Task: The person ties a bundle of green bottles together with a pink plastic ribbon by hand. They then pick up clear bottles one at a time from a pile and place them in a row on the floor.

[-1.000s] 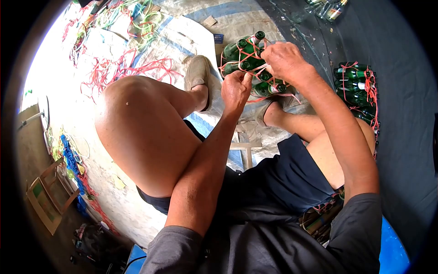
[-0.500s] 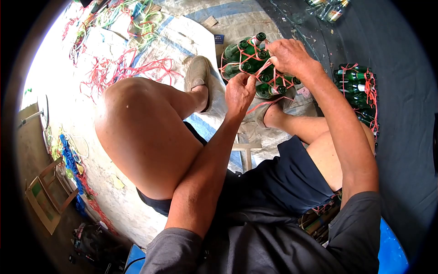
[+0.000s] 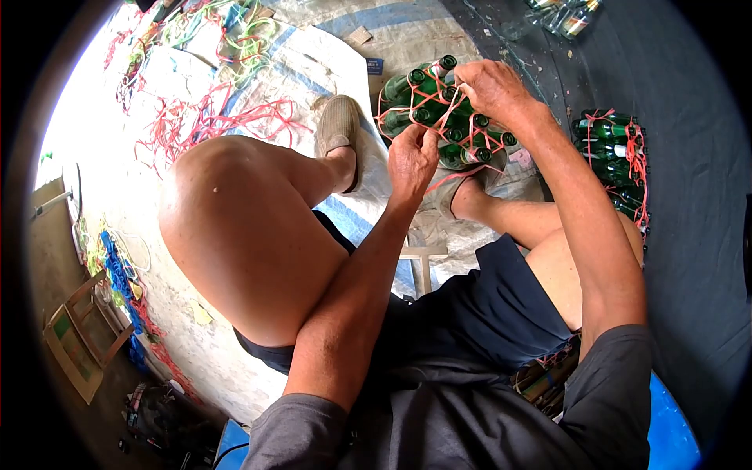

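Observation:
A bundle of several green glass bottles [image 3: 423,98] stands between my feet on a woven sack, laced with red plastic string [image 3: 439,117]. My left hand [image 3: 411,157] pinches a strand of that string at the bundle's near side. Over the bottle tops on the right, my right hand [image 3: 489,86] grips the string and pulls it across the necks. Parts of the bundle are hidden under both hands.
A second tied bundle of green bottles [image 3: 615,153] lies to the right on dark sheeting. Loose red and green strings [image 3: 211,117] litter the sack at the upper left. More bottles [image 3: 560,16] lie at the top. My knee [image 3: 227,211] fills the left middle.
My right hand has moved up and left across the bottle tops with the string. My left hand has shifted slightly toward the bundle. The bottles stay put.

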Tool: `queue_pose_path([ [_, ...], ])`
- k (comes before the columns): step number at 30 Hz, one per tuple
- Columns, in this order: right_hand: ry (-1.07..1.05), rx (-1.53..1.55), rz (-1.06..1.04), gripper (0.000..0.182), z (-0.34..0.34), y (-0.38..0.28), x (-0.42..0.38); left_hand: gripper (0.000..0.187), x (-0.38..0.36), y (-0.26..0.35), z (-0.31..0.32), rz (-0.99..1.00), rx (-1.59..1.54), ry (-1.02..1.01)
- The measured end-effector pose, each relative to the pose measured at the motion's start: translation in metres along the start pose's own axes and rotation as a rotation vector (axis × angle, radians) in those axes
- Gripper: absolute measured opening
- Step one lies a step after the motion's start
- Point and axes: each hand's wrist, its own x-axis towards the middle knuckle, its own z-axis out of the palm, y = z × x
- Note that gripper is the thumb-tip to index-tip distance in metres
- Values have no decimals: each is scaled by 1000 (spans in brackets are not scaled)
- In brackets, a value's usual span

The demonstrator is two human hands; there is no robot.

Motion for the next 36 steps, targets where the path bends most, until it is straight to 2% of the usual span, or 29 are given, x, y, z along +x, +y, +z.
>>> queue_pose_path([
  [7,-81,12,45,8,1,-2,9,26,-2,-1,2,-7,-12,21],
  [16,-49,83,27,10,6,-1,22,26,-4,-3,6,-35,-63,51],
  [23,-121,164,75,15,1,-8,34,21,-4,-9,12,-26,-141,70],
  [26,-145,142,58,16,9,-4,39,20,-3,-9,11,-33,-174,54],
  [30,-62,63,27,18,13,-12,46,19,-3,-9,13,-13,-168,58],
  [34,-195,-71,181,25,-1,-28,54,19,-2,-8,9,-27,-170,41],
  [36,-198,-68,175,25,-7,-32,54,18,-3,-7,8,-35,-204,30],
])
